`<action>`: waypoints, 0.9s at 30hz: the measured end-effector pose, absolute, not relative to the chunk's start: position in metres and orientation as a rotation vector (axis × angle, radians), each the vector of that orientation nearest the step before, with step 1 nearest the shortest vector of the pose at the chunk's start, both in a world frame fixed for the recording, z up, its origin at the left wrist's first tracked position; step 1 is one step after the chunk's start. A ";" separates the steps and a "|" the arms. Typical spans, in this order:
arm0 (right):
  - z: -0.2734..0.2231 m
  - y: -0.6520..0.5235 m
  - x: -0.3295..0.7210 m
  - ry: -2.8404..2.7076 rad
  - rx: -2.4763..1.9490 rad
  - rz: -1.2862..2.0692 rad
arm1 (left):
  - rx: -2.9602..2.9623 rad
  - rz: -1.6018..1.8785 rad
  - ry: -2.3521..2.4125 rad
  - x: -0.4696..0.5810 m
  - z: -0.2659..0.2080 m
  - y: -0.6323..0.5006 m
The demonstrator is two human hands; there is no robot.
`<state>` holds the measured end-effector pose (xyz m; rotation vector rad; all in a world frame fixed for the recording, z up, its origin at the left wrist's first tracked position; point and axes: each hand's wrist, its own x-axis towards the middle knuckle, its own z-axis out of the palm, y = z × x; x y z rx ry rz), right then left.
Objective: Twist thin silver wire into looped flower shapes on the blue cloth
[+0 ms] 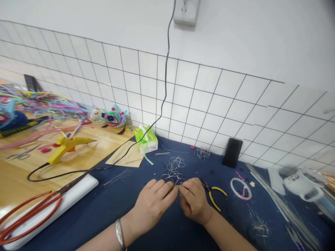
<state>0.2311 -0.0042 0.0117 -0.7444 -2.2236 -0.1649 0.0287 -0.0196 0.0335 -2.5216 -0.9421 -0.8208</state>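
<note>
My left hand (155,198) and my right hand (195,199) meet at the fingertips over the dark blue cloth (146,228). Both are closed in a pinch. Whatever sits between the fingers is too thin or hidden to make out. Just beyond the fingertips is a bent silver wire shape (173,175) with several loops. Farther back lies a second looped wire shape (176,162). Close to my right hand rest pliers with yellow handles (216,199), their dark jaws toward my knuckles.
Left: large red-handled scissors (49,209) on a white slab (91,181), a yellow glue gun (65,148), its cord crossing the table, and a tissue pack (149,143). Right: a tape roll (232,191), cut wire bits (260,226), long straight wires (290,205), a phone (232,152), a white mug (300,186).
</note>
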 end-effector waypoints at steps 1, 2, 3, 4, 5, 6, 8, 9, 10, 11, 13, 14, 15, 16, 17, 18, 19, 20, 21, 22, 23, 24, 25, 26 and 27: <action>0.012 -0.004 0.232 -2.238 -0.730 -0.174 | -2.520 -0.822 -0.940 0.028 0.034 -0.019; 0.013 -0.003 0.232 -2.247 -0.709 -0.174 | -2.518 -0.823 -0.938 0.028 0.035 -0.018; 0.014 -0.004 0.232 -2.248 -0.683 -0.164 | -2.517 -0.823 -0.936 0.027 0.035 -0.017; 0.015 -0.004 0.231 -2.229 -0.654 -0.142 | -2.515 -0.824 -0.931 0.027 0.036 -0.016; 0.017 -0.005 0.230 -2.194 -0.634 -0.104 | -2.516 -0.827 -0.921 0.026 0.036 -0.015; 0.019 -0.006 0.230 -2.145 -0.631 -0.052 | -2.517 -0.829 -0.905 0.025 0.037 -0.014; 0.023 -0.009 0.228 -2.004 -0.694 0.083 | -2.519 -0.837 -0.858 0.024 0.037 -0.013; 0.026 -0.010 0.227 -1.923 -0.753 0.151 | -2.518 -0.848 -0.828 0.023 0.036 -0.013; 0.029 -0.011 0.226 -1.849 -0.828 0.223 | -2.518 -0.857 -0.796 0.023 0.035 -0.013; 0.031 -0.012 0.225 -1.789 -0.890 0.289 | -2.515 -0.875 -0.755 0.023 0.034 -0.013; 0.036 -0.013 0.223 -1.756 -0.986 0.388 | -2.505 -0.934 -0.653 0.022 0.031 -0.013; 0.038 -0.014 0.223 -1.756 -0.989 0.399 | -2.499 -0.968 -0.602 0.023 0.029 -0.012; 0.040 -0.014 0.222 -1.767 -0.975 0.388 | -2.494 -0.998 -0.558 0.023 0.028 -0.012; 0.042 -0.015 0.222 -1.781 -0.943 0.353 | -2.492 -1.022 -0.528 0.023 0.026 -0.011; 0.042 -0.016 0.222 -1.797 -0.901 0.300 | -2.494 -1.036 -0.513 0.023 0.025 -0.011; 0.043 -0.017 0.222 -1.817 -0.857 0.242 | -2.498 -1.038 -0.513 0.023 0.024 -0.010; 0.042 -0.018 0.222 -1.841 -0.815 0.182 | -2.500 -1.040 -0.516 0.024 0.024 -0.009; 0.041 -0.018 0.222 -1.871 -0.779 0.125 | -2.502 -1.039 -0.522 0.024 0.024 -0.009; 0.039 -0.019 0.223 -1.905 -0.749 0.071 | -2.501 -1.039 -0.528 0.024 0.024 -0.009; 0.037 -0.018 0.223 -1.940 -0.725 0.020 | -2.501 -1.038 -0.532 0.024 0.024 -0.008; 0.035 -0.018 0.224 -1.973 -0.714 -0.022 | -2.501 -1.034 -0.536 0.024 0.024 -0.008; 0.032 -0.017 0.225 -1.998 -0.712 -0.054 | -2.501 -1.029 -0.541 0.024 0.025 -0.008; 0.030 -0.015 0.225 -2.014 -0.718 -0.075 | -2.496 -1.027 -0.546 0.024 0.024 -0.008; 0.028 -0.014 0.226 -2.024 -0.727 -0.086 | -2.483 -1.030 -0.553 0.024 0.024 -0.009; 0.027 -0.012 0.227 -2.031 -0.737 -0.093 | -2.465 -1.038 -0.559 0.024 0.024 -0.009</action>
